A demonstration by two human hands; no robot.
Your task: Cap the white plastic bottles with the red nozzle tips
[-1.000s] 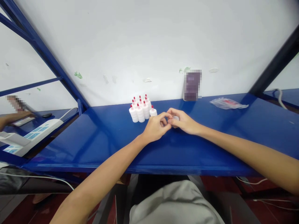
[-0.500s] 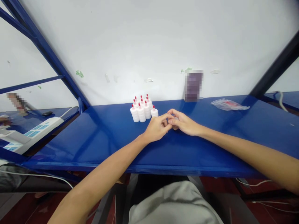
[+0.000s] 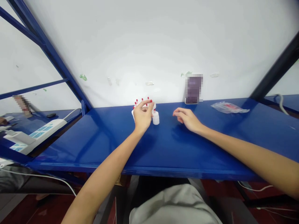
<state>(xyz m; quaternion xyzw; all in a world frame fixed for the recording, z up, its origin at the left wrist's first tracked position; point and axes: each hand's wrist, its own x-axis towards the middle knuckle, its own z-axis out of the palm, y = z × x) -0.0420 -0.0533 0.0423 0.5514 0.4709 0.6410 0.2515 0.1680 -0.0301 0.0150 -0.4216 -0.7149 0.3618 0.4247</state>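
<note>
My left hand (image 3: 142, 117) reaches over the front of a cluster of small white squeeze bottles with red tips. Its fingers are closed around one squeeze bottle, whose red tip (image 3: 151, 101) shows by the index fingertip; the hand covers most of its body. Just right of these fingers, a single white bottle (image 3: 155, 118) stands upright on the blue table (image 3: 112, 143). Much of the cluster is hidden, with a few red caps (image 3: 142, 100) showing behind the hand. My right hand (image 3: 187, 119) is held apart, fingers loosely bent, with nothing visible in it.
A phone-like upright object (image 3: 193, 89), blurred out, leans on the white wall. A clear plastic bag (image 3: 230, 107) with something red lies at the right. Beyond the blue frame at left are a white power strip (image 3: 44, 132) and part of another person's hand (image 3: 3, 120).
My hands, which were together in front of the bottles, have parted. My left hand has moved left and up to the cluster with a bottle; my right hand has shifted slightly right.
</note>
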